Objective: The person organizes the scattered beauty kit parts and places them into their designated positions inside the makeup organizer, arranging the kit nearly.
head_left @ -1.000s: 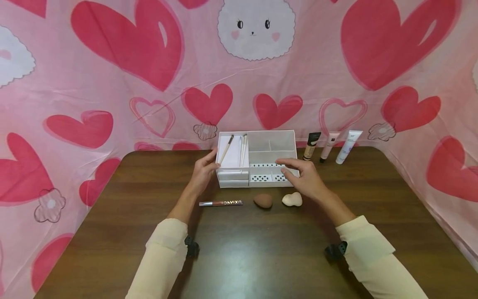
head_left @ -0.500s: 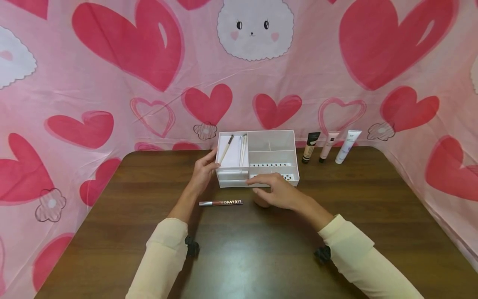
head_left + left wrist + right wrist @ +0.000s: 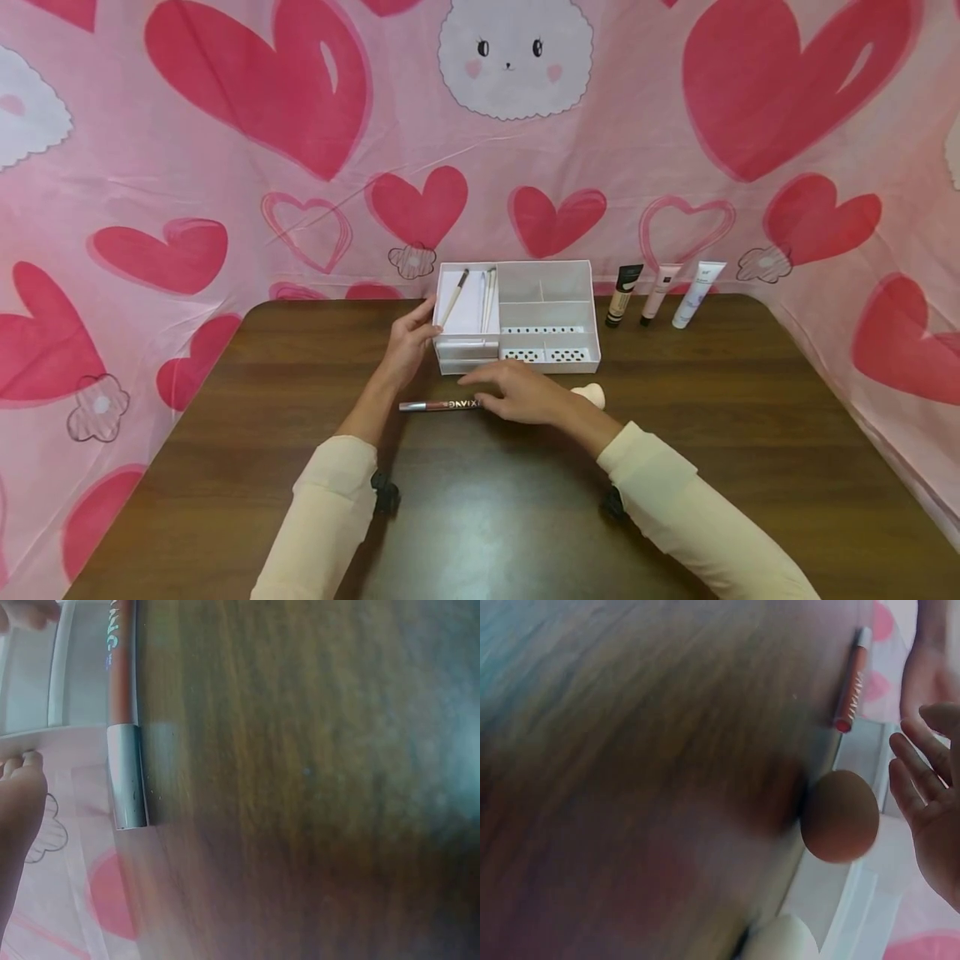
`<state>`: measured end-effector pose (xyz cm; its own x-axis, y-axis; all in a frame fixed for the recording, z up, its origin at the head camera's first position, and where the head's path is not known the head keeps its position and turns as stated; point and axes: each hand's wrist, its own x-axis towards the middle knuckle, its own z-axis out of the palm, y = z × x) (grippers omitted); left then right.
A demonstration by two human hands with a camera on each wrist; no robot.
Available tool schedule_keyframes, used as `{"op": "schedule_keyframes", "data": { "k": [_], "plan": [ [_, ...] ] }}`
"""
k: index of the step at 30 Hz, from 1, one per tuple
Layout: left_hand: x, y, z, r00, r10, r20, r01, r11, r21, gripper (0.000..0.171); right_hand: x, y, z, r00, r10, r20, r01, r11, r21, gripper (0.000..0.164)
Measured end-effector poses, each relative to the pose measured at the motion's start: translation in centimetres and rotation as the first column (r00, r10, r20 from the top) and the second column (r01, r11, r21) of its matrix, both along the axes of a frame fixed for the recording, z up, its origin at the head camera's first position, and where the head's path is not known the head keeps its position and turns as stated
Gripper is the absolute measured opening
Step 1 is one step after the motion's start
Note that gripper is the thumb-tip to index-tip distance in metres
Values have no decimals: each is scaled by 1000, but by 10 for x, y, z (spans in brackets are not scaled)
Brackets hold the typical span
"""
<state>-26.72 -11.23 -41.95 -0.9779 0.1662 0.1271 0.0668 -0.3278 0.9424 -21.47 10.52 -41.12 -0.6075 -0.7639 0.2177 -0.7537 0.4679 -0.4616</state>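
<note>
My left hand [image 3: 406, 342] rests against the left side of a white desktop organizer [image 3: 468, 365], fingers along its wall and thumb near the front corner. Over the right end of a lip gloss tube [image 3: 431, 407] hovers my right hand [image 3: 517, 390], its fingers extended and apart, holding nothing. The tube lies flat before the organizer, its silver cap [image 3: 127, 776] to the left. A brown makeup sponge [image 3: 840, 817], hidden behind my right hand in the head view, sits on the table in the right wrist view. Beside my right wrist is a cream makeup sponge [image 3: 594, 394].
Slim brushes [image 3: 489, 300] and another brush [image 3: 454, 297] lie in the organizer's left top section. Dotted liners [image 3: 567, 356] show in its right compartments. To the right stand a black-capped foundation tube [image 3: 623, 296], a pink tube [image 3: 659, 295] and a white tube [image 3: 698, 295]. A heart-patterned cloth hangs behind.
My right hand has moved left from the organizer's right side, past the sponges, to the lip gloss tube. My left hand has stayed at the organizer's side.
</note>
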Motion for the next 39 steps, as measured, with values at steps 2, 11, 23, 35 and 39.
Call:
{"op": "schedule_keyframes", "data": {
  "k": [2, 11, 23, 35, 39],
  "plan": [
    [-1, 0, 0, 1000, 2, -1, -2, 1000, 4, 68, -2, -5, -3, 1000, -2, 3, 2, 1000, 25, 32],
    [0, 2, 0, 1000, 5, 15, -6, 999, 31, 69, -9, -28, -15, 994, 65, -86, -54, 992, 117, 31],
    [1, 2, 1, 1000, -10, 11, 10, 1000, 23, 69, -6, -42, -25, 968, 141, -208, -94, 971, 222, 36],
    [2, 2, 3, 1000, -4, 24, 4, 1000, 30, 69, -5, -46, -29, 960, 130, -248, -55, 956, 287, 43],
    [3, 2, 4, 1000, -6, 22, 6, 1000, 31, 69, -6, -46, -30, 966, 122, -230, -58, 962, 267, 44]
  ]
}}
